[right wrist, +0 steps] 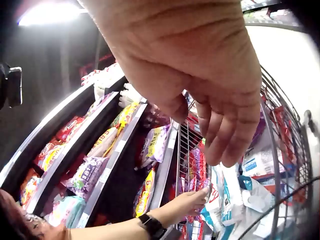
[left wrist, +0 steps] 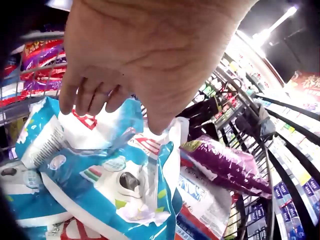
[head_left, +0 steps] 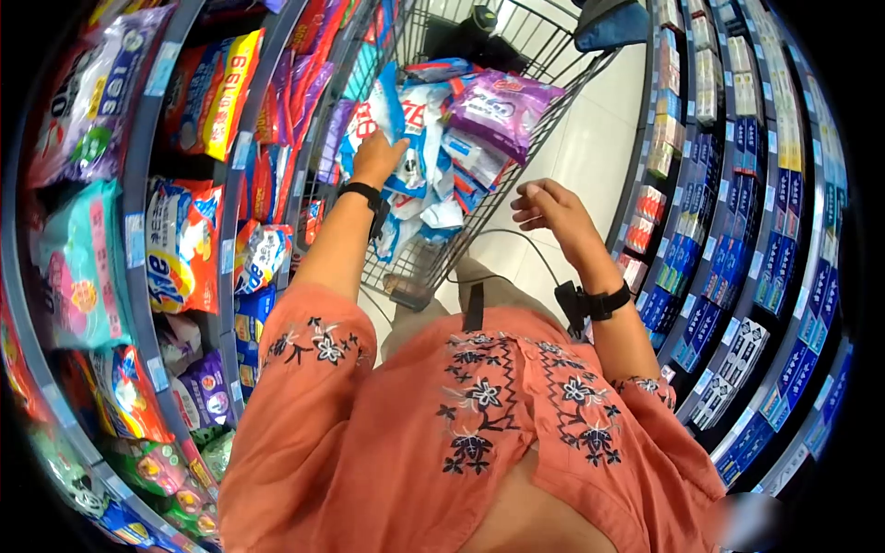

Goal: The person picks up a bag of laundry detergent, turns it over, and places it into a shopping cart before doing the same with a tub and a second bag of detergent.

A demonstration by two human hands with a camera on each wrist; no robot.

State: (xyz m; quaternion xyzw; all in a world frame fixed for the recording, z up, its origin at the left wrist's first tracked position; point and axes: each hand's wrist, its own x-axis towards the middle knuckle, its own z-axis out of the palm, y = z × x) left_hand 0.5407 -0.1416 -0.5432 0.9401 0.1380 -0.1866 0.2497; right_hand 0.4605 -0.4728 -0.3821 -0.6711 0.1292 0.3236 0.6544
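A shopping cart (head_left: pixel 539 175) stands in front of me, loaded with several detergent bags. My left hand (head_left: pixel 376 158) is over a blue-and-white detergent bag (head_left: pixel 361 129) with red lettering. In the left wrist view its fingertips lie right at the upper part of that bag (left wrist: pixel 115 125), the thumb spread wide from them. Another blue-and-white bag (left wrist: pixel 130 185) lies nearest, below the hand. My right hand (head_left: pixel 558 210) hovers beside the cart's right side with loosely bent fingers and holds nothing. A purple bag (head_left: pixel 502 115) rests on the heap at the right.
Shelves of bagged detergent (head_left: pixel 189 244) run close along the left. Shelves with small boxes (head_left: pixel 710 240) line the right. Pale floor (head_left: pixel 590 138) shows between cart and right shelves. A dark cable (head_left: pixel 525 238) hangs near the cart. A dark blue object (head_left: pixel 610 26) is by the cart's far end.
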